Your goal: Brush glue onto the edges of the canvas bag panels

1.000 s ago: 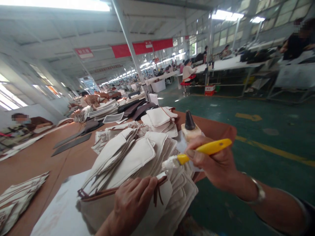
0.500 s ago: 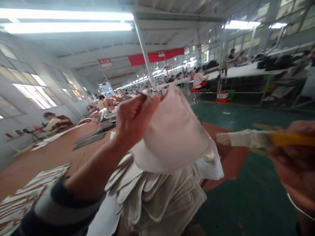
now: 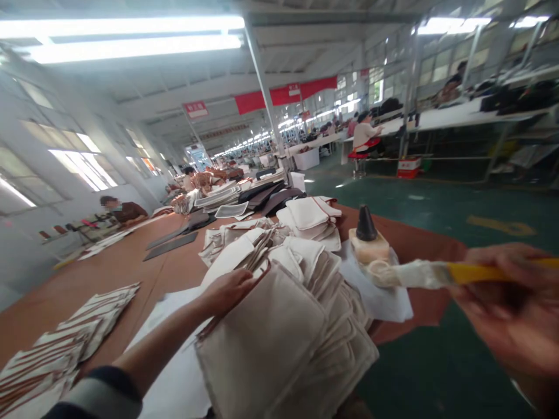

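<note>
The left hand (image 3: 231, 291) is lowering a gripped fabric piece (image 3: 266, 337) over the near pile (image 3: 347, 340), the gripping right hand (image 3: 509, 297) apparently loading its brush (image 3: 421, 273).

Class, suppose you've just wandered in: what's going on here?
At a long brown-covered table, a person's left hand holds a cream fabric piece with a reddish-brown edge, in front of a fanned pile of cream pieces. The right hand grips a yellow-handled brush, its white-coated bristles pointing toward a pale, blocky container topped by a black cone. Whether they touch it is unclear.
</note>
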A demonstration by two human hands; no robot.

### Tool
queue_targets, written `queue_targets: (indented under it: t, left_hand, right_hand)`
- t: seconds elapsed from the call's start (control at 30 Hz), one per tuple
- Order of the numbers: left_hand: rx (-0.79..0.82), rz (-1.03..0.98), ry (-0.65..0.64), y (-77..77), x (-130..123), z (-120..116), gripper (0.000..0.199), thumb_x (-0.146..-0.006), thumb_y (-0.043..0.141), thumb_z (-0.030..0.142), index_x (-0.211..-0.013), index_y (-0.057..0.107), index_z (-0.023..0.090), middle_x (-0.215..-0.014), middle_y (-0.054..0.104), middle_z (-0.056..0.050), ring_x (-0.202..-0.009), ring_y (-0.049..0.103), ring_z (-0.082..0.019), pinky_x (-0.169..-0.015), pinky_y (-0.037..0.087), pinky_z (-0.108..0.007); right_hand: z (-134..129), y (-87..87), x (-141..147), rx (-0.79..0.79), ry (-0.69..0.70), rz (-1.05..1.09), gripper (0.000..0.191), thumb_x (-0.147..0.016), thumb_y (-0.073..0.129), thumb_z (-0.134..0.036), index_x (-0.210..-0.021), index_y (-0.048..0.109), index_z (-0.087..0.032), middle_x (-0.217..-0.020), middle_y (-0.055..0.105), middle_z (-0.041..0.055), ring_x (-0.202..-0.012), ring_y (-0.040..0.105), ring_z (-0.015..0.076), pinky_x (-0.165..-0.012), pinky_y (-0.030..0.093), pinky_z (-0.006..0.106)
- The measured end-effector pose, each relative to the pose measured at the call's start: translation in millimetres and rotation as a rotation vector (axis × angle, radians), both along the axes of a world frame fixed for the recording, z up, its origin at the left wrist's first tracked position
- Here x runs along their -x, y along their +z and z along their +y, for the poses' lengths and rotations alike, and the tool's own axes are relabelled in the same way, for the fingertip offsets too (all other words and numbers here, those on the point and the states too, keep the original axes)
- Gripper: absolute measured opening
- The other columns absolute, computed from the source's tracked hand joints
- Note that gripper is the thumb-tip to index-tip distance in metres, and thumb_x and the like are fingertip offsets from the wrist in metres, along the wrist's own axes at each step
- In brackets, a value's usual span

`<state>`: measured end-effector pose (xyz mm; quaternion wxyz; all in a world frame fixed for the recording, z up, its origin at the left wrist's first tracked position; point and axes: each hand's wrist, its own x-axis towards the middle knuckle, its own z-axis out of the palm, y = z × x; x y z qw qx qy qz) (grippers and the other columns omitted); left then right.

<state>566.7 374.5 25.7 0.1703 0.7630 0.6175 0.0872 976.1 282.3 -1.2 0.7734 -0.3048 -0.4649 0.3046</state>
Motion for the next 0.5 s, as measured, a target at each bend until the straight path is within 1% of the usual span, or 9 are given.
queue_targets:
  t: [0.07,0.13,0.2,0.27,0.33,0.37,0.43,0.47,0.5]
  left_hand:
    - [-0.112,0.042,0.024,-18.4,-15.1,10.6,0.043,-0.088,0.057,0.055,-0.107,0.072,0.019,-0.105,0.074,-0.009,-0.092,0.065,-0.024,-0.077,0.047,-0.030]
    - [-0.185,0.081,0.054,-29.8,-33.1,19.2,0.035,-0.088,0.057,0.046,-0.098,0.072,0.017,-0.098,0.073,-0.010,-0.087,0.065,-0.023,-0.077,0.046,-0.032]
    - [-0.227,0.078,0.098,-37.3,-47.9,18.5,0.034,-0.091,0.051,0.040,-0.099,0.071,0.013,-0.094,0.070,-0.012,-0.085,0.064,-0.024,-0.078,0.047,-0.035]
    - [-0.356,0.008,0.107,-44.2,-58.4,4.3,0.039,-0.095,0.043,0.038,-0.116,0.065,0.012,-0.101,0.068,-0.013,-0.086,0.064,-0.024,-0.081,0.050,-0.037]
    - [-0.506,-0.063,-0.005,-52.0,-66.4,-21.1,0.043,-0.098,0.041,0.040,-0.132,0.056,0.018,-0.114,0.067,-0.012,-0.093,0.065,-0.023,-0.085,0.052,-0.037]
    - [-0.552,-0.066,-0.121,-56.5,-70.6,-35.5,0.044,-0.098,0.044,0.042,-0.136,0.054,0.022,-0.122,0.066,-0.011,-0.098,0.065,-0.023,-0.087,0.053,-0.036]
    - [-0.566,0.029,-0.392,-66.4,-81.2,-61.5,0.051,-0.093,0.058,0.043,-0.142,0.052,0.032,-0.136,0.063,-0.009,-0.108,0.064,-0.026,-0.089,0.053,-0.036]
    - [-0.552,0.093,-0.495,-71.7,-87.9,-70.9,0.057,-0.089,0.065,0.042,-0.144,0.051,0.036,-0.140,0.062,-0.007,-0.111,0.064,-0.027,-0.089,0.053,-0.037]
    - [-0.527,0.148,-0.559,-76.9,-94.9,-77.1,0.063,-0.086,0.070,0.041,-0.145,0.050,0.039,-0.142,0.062,-0.005,-0.112,0.063,-0.028,-0.089,0.052,-0.038]
  right_hand:
    - [15.8,-2.0,24.5,0.103,-0.002,0.200,0.016,-0.078,0.075,-0.027,-0.070,0.062,-0.021,-0.050,0.037,-0.0024,-0.036,0.030,0.0083,-0.036,0.031,0.027]
    - [30.9,-9.0,37.3,0.150,0.002,0.294,0.015,-0.076,0.075,-0.025,-0.071,0.062,-0.019,-0.051,0.039,-0.0029,-0.038,0.032,0.0074,-0.038,0.029,0.023]
    - [45.2,-22.2,30.7,0.122,-0.065,0.224,0.016,-0.080,0.074,-0.028,-0.076,0.061,-0.019,-0.053,0.044,-0.0030,-0.041,0.036,0.0080,-0.041,0.031,0.022]
    - [57.2,-41.1,5.3,0.114,-0.238,0.057,0.018,-0.085,0.072,-0.034,-0.082,0.062,-0.019,-0.056,0.048,-0.0022,-0.044,0.041,0.0099,-0.043,0.033,0.023]
    - [66.3,-63.7,-28.6,0.188,-0.420,-0.183,0.023,-0.089,0.068,-0.041,-0.088,0.063,-0.018,-0.059,0.052,-0.0008,-0.047,0.046,0.0122,-0.045,0.037,0.025]
    - [70.5,-75.5,-44.5,0.246,-0.470,-0.306,0.026,-0.089,0.067,-0.043,-0.089,0.065,-0.017,-0.060,0.054,0.0002,-0.048,0.049,0.0133,-0.046,0.038,0.025]
    - [80.4,-98.5,-68.1,0.344,-0.481,-0.555,0.031,-0.091,0.063,-0.047,-0.090,0.066,-0.016,-0.061,0.058,0.0021,-0.052,0.053,0.0154,-0.049,0.040,0.026]
    - [86.7,-109.1,-74.8,0.371,-0.457,-0.650,0.033,-0.092,0.061,-0.048,-0.089,0.067,-0.016,-0.063,0.060,0.0030,-0.054,0.056,0.0164,-0.051,0.041,0.027]
    - [94.0,-118.8,-78.3,0.384,-0.422,-0.718,0.034,-0.093,0.059,-0.048,-0.089,0.068,-0.016,-0.065,0.062,0.0039,-0.056,0.058,0.0174,-0.054,0.043,0.028]
